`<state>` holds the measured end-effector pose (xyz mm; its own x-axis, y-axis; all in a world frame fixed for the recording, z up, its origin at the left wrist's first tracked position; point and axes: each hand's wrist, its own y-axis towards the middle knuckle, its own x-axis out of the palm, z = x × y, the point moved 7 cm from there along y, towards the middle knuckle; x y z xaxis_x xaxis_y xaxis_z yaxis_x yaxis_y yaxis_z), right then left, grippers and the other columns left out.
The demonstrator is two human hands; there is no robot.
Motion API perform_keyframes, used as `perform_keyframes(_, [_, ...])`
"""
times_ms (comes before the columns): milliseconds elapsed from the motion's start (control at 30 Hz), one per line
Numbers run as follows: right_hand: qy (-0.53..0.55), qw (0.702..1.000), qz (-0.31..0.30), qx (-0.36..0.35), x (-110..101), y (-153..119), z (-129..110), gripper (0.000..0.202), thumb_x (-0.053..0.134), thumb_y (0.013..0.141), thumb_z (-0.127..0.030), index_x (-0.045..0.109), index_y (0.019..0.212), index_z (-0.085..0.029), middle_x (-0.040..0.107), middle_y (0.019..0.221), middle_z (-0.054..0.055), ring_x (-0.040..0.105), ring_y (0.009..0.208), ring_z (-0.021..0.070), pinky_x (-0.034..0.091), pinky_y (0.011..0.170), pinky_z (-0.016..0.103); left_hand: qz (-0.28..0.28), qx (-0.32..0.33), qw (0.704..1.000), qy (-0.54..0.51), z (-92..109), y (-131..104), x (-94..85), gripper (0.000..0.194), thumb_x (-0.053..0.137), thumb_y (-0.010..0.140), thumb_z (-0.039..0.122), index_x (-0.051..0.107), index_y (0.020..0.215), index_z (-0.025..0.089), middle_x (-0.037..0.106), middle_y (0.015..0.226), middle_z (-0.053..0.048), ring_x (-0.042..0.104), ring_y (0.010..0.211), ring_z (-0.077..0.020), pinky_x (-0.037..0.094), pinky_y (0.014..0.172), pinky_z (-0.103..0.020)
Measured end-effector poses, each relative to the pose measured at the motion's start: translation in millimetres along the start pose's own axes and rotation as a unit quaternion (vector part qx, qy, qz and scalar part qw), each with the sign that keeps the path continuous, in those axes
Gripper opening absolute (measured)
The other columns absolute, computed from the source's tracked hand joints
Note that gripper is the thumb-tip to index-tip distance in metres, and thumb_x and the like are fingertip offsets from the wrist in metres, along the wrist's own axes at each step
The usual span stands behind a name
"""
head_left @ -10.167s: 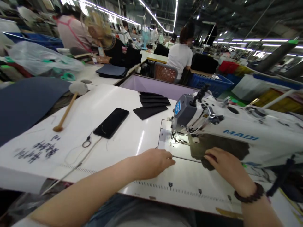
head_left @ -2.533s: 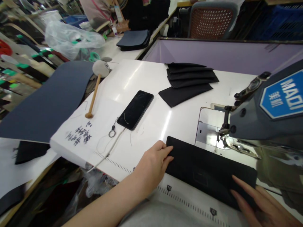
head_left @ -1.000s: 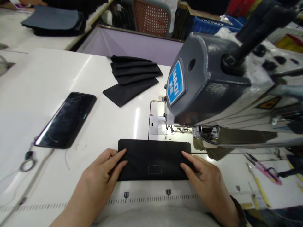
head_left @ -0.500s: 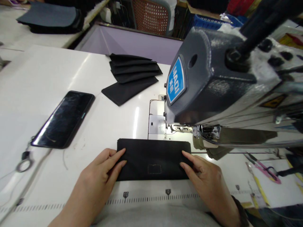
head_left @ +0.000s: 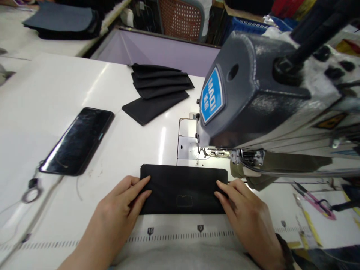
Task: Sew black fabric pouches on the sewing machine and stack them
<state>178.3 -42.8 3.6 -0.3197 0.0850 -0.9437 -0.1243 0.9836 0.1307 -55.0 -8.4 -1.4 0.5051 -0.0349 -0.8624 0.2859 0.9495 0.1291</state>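
A black rectangular fabric piece (head_left: 182,183) lies flat on the white table, its long side facing me, with a small stitched rectangle near its lower edge. My left hand (head_left: 120,210) pinches its left end between thumb and fingers. At the opposite end, my right hand (head_left: 244,210) grips the fabric the same way. Just beyond the piece stands a sewing machine (head_left: 247,93) with a blue badge; its needle plate (head_left: 188,148) is close to the fabric's far edge. Several black folded fabric pieces (head_left: 160,84) lie fanned out farther back.
A dark phone (head_left: 78,142) with a ring strap rests on the left. Olive fabric pieces (head_left: 292,163) lie under the machine arm. Pink-handled scissors (head_left: 317,202) are at the right. A printed ruler scale (head_left: 180,236) runs along the table's front. Grey fabric (head_left: 62,18) is stacked behind.
Both hands keep their hold at the ends of the black fabric, which stays in place on the table. The whole view has shifted very slightly.
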Motion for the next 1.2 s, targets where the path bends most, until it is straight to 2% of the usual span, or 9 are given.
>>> perform_keyframes(200, [-0.059,0.996,0.043,-0.056,-8,5,-13,0.021,0.045,0.084,-0.02,0.063,0.09,-0.012,0.057,0.097,0.014,0.052,0.084,0.0223,0.043,0.069,0.037,-0.009,-0.025,1.0,-0.012,-3,-1,0.5,0.033,0.036,0.087,0.038,0.06,0.097,0.018,0.057,0.077,0.0,0.058,0.061,-0.0094,0.048,0.053,-0.016])
perform_keyframes(433, [-0.049,0.997,0.013,-0.059,-6,7,-16,0.017,0.045,0.084,-0.017,0.062,0.083,-0.016,0.063,0.092,0.007,0.054,0.088,0.0201,0.038,0.077,0.036,-0.004,-0.031,0.999,-0.033,-3,0,-0.6,0.031,0.038,0.086,0.037,0.06,0.097,0.019,0.058,0.077,0.0,0.058,0.063,-0.0107,0.049,0.055,-0.018])
perform_keyframes(567, [-0.083,0.993,0.007,-0.082,-6,7,-18,0.022,0.045,0.084,-0.016,0.062,0.098,-0.017,0.063,0.094,0.008,0.055,0.089,0.0215,0.038,0.076,0.038,-0.007,-0.034,0.999,-0.03,-2,0,0.6,0.03,0.038,0.086,0.035,0.06,0.097,0.018,0.057,0.078,0.0,0.058,0.064,-0.0109,0.05,0.057,-0.019])
perform_keyframes(633, [-0.109,0.988,0.005,-0.108,-5,8,-22,0.025,0.043,0.084,-0.014,0.062,0.099,-0.017,0.063,0.092,0.008,0.055,0.086,0.0225,0.039,0.074,0.039,-0.012,-0.033,0.999,-0.019,-1,-1,1.7,0.029,0.038,0.087,0.032,0.06,0.098,0.015,0.057,0.078,-0.001,0.058,0.065,-0.0111,0.05,0.06,-0.02])
perform_keyframes(833, [-0.126,0.972,0.025,-0.198,6,6,-35,0.039,0.023,0.087,-0.008,0.06,0.098,-0.004,0.06,0.104,0.015,0.055,0.092,0.02,0.045,0.081,0.034,-0.031,-0.03,0.997,0.066,3,-3,6.7,0.021,0.047,0.084,0.021,0.06,0.099,0.012,0.054,0.083,-0.004,0.057,0.066,-0.0134,0.051,0.06,-0.026])
perform_keyframes(933, [-0.124,0.973,0.025,-0.195,14,3,-33,0.041,0.021,0.088,-0.012,0.061,0.096,-0.007,0.059,0.107,0.015,0.057,0.092,0.0195,0.048,0.078,0.033,0.0,0.012,0.994,0.111,12,-4,3.1,0.021,0.046,0.084,0.015,0.059,0.1,0.01,0.052,0.102,-0.012,0.055,0.088,-0.0204,0.05,0.073,-0.032])
perform_keyframes(1000, [-0.126,0.974,0.027,-0.184,16,1,-34,0.039,0.023,0.09,-0.02,0.06,0.102,-0.011,0.058,0.107,0.015,0.057,0.09,0.0214,0.049,0.074,0.036,0.004,0.075,0.988,0.131,22,-4,3.0,0.024,0.042,0.086,0.014,0.057,0.104,0.01,0.045,0.12,-0.014,0.046,0.109,-0.0256,0.044,0.087,-0.038])
perform_keyframes(1100, [-0.142,0.971,0.028,-0.193,14,1,-42,0.039,0.028,0.09,-0.031,0.058,0.11,-0.017,0.057,0.104,0.017,0.058,0.087,0.0247,0.049,0.07,0.04,-0.066,0.165,0.973,0.144,38,-3,12.6,0.027,0.037,0.088,0.014,0.055,0.108,0.013,0.046,0.125,-0.01,0.038,0.119,-0.0239,0.034,0.099,-0.04])
perform_keyframes(1200, [-0.154,0.964,0.03,-0.214,12,4,-55,0.039,0.03,0.089,-0.033,0.062,0.104,-0.014,0.058,0.099,0.019,0.056,0.088,0.0274,0.046,0.075,0.046,-0.126,0.175,0.961,0.174,49,2,20.6,0.026,0.039,0.086,0.011,0.055,0.107,0.009,0.055,0.113,-0.011,0.047,0.11,-0.0216,0.033,0.099,-0.038])
